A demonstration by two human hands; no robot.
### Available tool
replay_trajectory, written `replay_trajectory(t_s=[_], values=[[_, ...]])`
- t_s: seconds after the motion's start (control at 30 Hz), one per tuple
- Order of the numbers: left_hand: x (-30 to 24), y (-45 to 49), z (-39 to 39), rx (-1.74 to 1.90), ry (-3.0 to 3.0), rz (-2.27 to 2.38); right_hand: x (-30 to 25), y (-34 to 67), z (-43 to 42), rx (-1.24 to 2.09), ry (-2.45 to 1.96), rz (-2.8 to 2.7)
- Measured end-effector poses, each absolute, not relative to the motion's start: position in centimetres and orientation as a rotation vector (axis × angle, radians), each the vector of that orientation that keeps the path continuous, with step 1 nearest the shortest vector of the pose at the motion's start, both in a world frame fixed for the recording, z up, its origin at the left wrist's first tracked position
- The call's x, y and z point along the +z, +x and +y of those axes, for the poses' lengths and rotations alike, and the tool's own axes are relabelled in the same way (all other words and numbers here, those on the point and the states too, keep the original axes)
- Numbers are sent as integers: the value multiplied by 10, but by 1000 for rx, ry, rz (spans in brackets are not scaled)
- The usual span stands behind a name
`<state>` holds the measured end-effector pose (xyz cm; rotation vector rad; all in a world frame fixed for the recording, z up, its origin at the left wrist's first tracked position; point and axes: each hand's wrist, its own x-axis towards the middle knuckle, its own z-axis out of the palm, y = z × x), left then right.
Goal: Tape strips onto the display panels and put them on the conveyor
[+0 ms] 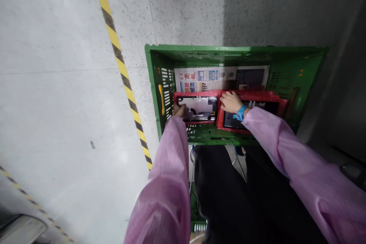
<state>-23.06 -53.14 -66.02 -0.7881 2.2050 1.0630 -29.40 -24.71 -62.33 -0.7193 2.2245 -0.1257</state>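
Inside a green plastic crate [237, 49], my left hand [179, 111] grips the left end of a flat device panel [200, 106]. The panel is pale and black and lies on red bubble wrap [197, 93]. My right hand [231, 101] has its fingers curled down on red wrap where the left and right stacks meet; its fingertips are partly hidden. Under my right wrist, which wears a blue band [241, 112], a second dark panel [232, 120] rests on more red bubble wrap in the crate's right part.
A newspaper [225, 74] lines the crate floor along the far side. Yellow-and-black tape [122, 68] runs across the grey floor left of the crate. Metal legs [192, 167] and another green crate [197, 213] show below, beside my dark trousers.
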Motion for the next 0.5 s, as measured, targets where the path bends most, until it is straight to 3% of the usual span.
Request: replay_trajectory(t_s=[0.23, 0.4, 0.5], values=[[-693, -263, -461, 885, -368, 2339, -626, -268, -257, -214, -1173, 2163], [-705, -256, -448, 806, -221, 2284, -630, -232, -261, -20, -1008, 2112], [-699, -246, -448, 786, -209, 2260, -623, -223, -249, -178, -983, 2113]])
